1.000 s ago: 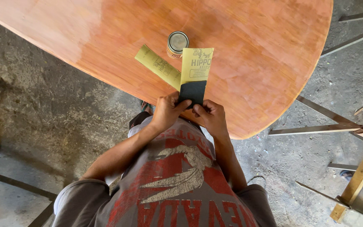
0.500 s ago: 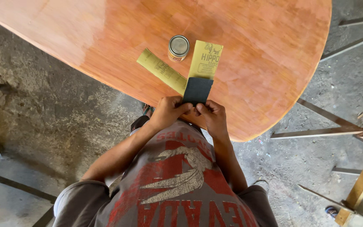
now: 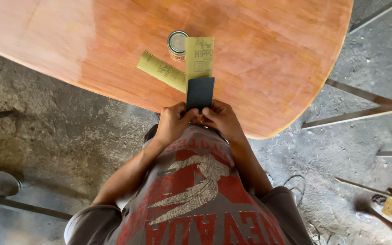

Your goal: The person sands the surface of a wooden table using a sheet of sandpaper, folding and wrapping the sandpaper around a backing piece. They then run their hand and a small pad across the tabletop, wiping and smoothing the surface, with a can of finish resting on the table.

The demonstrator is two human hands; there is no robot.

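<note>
You're holding a strip of sandpaper [image 3: 199, 72] w/ both hands at the edge of the round wooden tabletop [image 3: 268, 59]. Your left hand [image 3: 172, 121] is pinching the near-left corner of the strip, thumb on top; your right hand [image 3: 223, 119] is pinching the near-right corner the same way, so both grips are pressed together on the paper, touching each other just below it. Out past your fingertips the strip is standing up and away from you: the part right above the grip is showing its dark gritty face, and beyond that it's flipping over to the yellow backing, so it's looking like a fold or tear is being worked there. Further out from the grip, just left of the yellow end, a small round metal tin [image 3: 177, 44] is sitting on the top w/ its lid on. To the left of the grip and a bit beyond it, a second yellow strip [image 3: 161, 71] is lying flat at a slant, partly tucked behind the held one. As for progress: judging by this, you're prob. at the prep stage, w/ one piece already lying separate and this one in hand. The wood is looking glossy over most of the top, paler at the far left, and no paper is rubbing it yet.
</note>
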